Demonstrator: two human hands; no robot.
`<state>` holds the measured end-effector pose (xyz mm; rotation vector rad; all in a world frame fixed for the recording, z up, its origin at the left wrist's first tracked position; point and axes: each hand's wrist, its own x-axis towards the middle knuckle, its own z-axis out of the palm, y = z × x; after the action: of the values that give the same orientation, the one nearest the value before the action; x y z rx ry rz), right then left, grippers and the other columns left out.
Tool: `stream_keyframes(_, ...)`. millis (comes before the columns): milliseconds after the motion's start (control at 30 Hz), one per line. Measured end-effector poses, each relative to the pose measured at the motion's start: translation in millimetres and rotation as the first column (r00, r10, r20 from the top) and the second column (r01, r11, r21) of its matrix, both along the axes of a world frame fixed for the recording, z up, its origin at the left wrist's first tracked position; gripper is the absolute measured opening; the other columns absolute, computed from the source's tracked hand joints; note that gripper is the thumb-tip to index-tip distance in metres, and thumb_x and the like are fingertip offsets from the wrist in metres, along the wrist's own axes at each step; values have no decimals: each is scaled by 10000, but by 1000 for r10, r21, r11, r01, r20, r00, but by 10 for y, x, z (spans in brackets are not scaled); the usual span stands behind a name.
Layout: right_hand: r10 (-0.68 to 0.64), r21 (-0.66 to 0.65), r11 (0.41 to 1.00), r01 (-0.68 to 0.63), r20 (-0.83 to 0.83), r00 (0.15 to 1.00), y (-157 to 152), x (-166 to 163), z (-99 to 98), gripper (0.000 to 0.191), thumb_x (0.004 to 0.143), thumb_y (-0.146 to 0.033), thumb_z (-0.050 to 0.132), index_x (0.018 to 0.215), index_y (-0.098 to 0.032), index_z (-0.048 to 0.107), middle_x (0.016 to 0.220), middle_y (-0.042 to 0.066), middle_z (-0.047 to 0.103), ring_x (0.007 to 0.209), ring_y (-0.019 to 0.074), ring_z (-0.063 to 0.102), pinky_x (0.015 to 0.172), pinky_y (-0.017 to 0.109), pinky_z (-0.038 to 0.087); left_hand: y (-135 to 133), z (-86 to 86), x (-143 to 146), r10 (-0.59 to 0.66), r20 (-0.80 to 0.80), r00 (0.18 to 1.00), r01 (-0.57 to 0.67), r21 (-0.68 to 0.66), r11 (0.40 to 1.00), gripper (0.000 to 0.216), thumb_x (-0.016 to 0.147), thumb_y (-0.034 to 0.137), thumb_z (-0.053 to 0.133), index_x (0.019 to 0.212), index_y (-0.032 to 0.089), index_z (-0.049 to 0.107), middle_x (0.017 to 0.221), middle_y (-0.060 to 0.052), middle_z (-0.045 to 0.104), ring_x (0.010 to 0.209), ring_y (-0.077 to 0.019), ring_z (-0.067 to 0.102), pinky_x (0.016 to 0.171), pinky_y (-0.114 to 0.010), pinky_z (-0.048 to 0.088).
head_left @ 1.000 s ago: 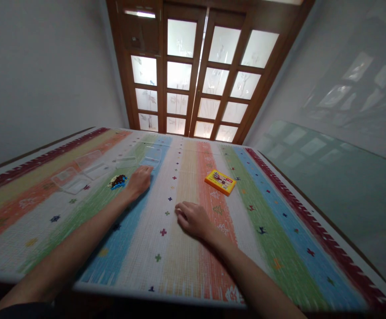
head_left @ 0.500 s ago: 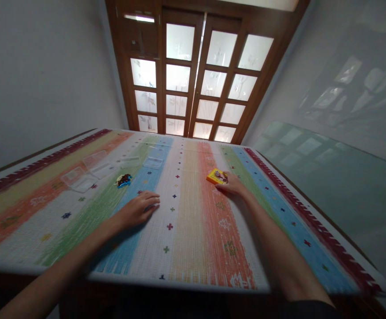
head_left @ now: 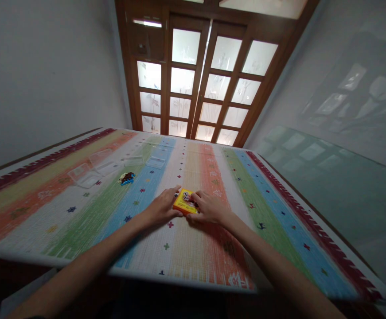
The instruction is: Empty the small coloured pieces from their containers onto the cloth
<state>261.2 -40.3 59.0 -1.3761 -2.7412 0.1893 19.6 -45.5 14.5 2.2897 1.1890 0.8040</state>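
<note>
Fingers [head_left: 175,192] of left hand [head_left: 161,208] and right hand [head_left: 210,208]: curled against opposite sides of a yellow box [head_left: 183,203], grasping it between them. Box: flat on the striped tabletop [head_left: 279,212], mid-width. Clear trays [head_left: 87,178] and a dark toy [head_left: 126,178]: far left, well apart.

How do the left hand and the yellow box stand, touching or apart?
Touching. In the head view the left hand clasps the left edge of the yellow box; no gap shows between them.
</note>
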Motion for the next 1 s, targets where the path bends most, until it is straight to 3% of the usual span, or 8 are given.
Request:
stream_keyframes(200,-14,-164,986,0,-82,997,130,26,293,443,931,-546,626,1092,-148,736,965,110,765,794,231,694,668,305,478,-70,-14,-101,-21,112,993,29,-74,997,968,793,394,830,1598,206,327,1539,-230,516,1416,-391,503,1188,-611,361)
stream_keyframes(267,-118,-451,892,-22,-280,953,252,114,381,393,907,-548,643,923,-173,758,923,80,774,795,225,694,659,296,504,-95,-4,-140,-35,167,985,58,-138,989,1034,778,379,842,1628,237,271,1550,-226,505,1419,-389,505,1184,-608,371)
stream_keyframes(333,-296,-683,729,-50,-381,876,352,205,430,410,884,-579,636,850,-188,754,889,73,779,789,240,701,632,305,529,-114,7,-161,-79,229,970,129,-215,968,1085,789,346,832,1657,256,187,1546,-234,509,1384,-377,547,1154,-589,416)
stream_keyframes(433,-520,-806,587,-77,-448,728,436,311,437,333,866,-507,662,873,-188,756,936,89,799,839,243,722,667,300,562,-129,8,-170,-174,337,925,282,-302,911,1130,809,300,812,1675,268,86,1539,-246,513,1350,-358,582,1099,-559,479)
stream_keyframes(633,-624,-737,675,-41,-599,502,500,362,396,181,841,-350,702,867,-178,753,949,96,806,808,214,724,663,276,567,-125,-13,-184,-92,440,893,282,-390,877,1167,700,271,908,1651,298,232,1630,-250,371,1225,-344,650,1020,-540,553)
stream_keyframes(767,-594,-670,742,-12,-665,454,583,331,357,235,805,-403,756,823,-169,762,841,87,790,720,193,689,590,256,524,-136,43,-175,-108,567,816,424,-461,780,1048,750,223,865,1626,350,305,1610,-202,428,1254,-351,639,929,-468,610)
stream_keyframes(900,-553,-599,800,36,-712,434,670,255,266,264,763,-422,797,787,-161,768,758,60,762,657,164,642,562,246,484,-148,129,-160,-90,634,768,514,-526,678,1016,709,156,876,1573,399,400,1715,-147,267,1308,-349,620,965,-457,603)
stream_keyframes(1000,-551,-582,812,48,-737,392,688,158,184,246,753,-397,805,806,-159,763,782,61,762,679,160,654,609,259,507,-163,174,-161,-59,687,724,570,-548,612,1058,651,120,895,1559,386,423,1712,-153,273,1330,-369,617,1007,-481,587)
